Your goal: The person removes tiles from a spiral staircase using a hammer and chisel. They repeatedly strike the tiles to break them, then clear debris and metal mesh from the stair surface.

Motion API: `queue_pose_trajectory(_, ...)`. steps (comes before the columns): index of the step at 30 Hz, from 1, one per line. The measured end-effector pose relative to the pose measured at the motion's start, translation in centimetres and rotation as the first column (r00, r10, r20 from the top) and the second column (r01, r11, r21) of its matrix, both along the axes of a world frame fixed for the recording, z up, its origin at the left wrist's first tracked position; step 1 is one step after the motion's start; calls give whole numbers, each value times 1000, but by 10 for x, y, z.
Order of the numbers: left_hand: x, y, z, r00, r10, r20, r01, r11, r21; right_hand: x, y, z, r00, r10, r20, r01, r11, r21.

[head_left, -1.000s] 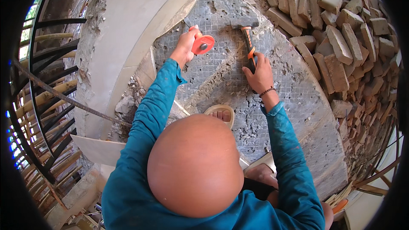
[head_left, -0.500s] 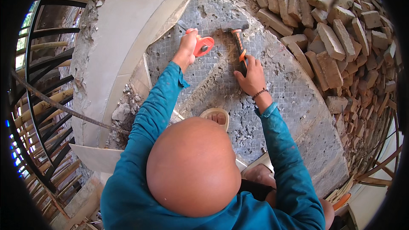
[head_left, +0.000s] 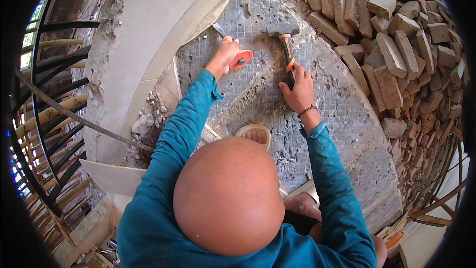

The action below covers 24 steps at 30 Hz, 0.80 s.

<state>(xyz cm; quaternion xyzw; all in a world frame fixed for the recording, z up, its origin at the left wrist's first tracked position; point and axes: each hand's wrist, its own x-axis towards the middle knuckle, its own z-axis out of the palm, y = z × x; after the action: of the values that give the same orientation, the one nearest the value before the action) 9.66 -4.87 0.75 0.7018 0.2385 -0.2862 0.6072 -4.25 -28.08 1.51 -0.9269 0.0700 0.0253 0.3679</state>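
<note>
My left hand (head_left: 221, 59) is closed round a chisel (head_left: 242, 60) with a red-orange hand guard. Its flat metal blade points away toward the slab's far left edge; whether the tip touches the surface I cannot tell. In my right hand (head_left: 300, 92) is a hammer (head_left: 286, 45), gripped near the end of its black and orange handle. The dark hammer head is at the far end, to the right of the chisel and apart from it. Below both tools is a grey slab (head_left: 246, 100) marked with a small square grid, pitted and dusty.
A large pile of bricks (head_left: 391, 54) rises at the right. A pale curved ledge (head_left: 148, 25) borders the slab on the left, with rubble (head_left: 145, 123) beside it. Black metal bars (head_left: 64, 84) and a rusty rod (head_left: 84, 120) are farther left. My sandalled foot (head_left: 254, 134) rests on the slab.
The whole view has shifted slightly, so the scene lies a little farther right. A bit more of the chisel blade shows. Both hands keep their grips.
</note>
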Motion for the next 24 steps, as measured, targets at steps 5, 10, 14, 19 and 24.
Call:
queue_pose_trajectory(5, -2, -2, 4, 995, -44, 88, 33, 992, 119, 1, 0, 0, 1000, -3, -17, 3, 1000, 9)
queue_pose_trajectory(10, 1, 0, 9, 990, -80, 115, 49, 966, 254, 1, -1, -1, 1000, -1, -17, 1, 1000, 18)
queue_pose_trajectory(14, 0, 2, 1, 993, 97, 73, -100, 994, 39, 1, -1, -1, 1000, 0, -10, 0, 1000, 9)
queue_pose_trajectory(19, -1, 7, -9, 987, 153, 52, -148, 985, -93, 0, -2, -2, 1000, 3, -4, -3, 1000, 17)
queue_pose_trajectory(24, 9, 10, -5, 993, 114, 40, -103, 972, -210, 0, -2, -3, 1000, 11, 0, -11, 1000, 16)
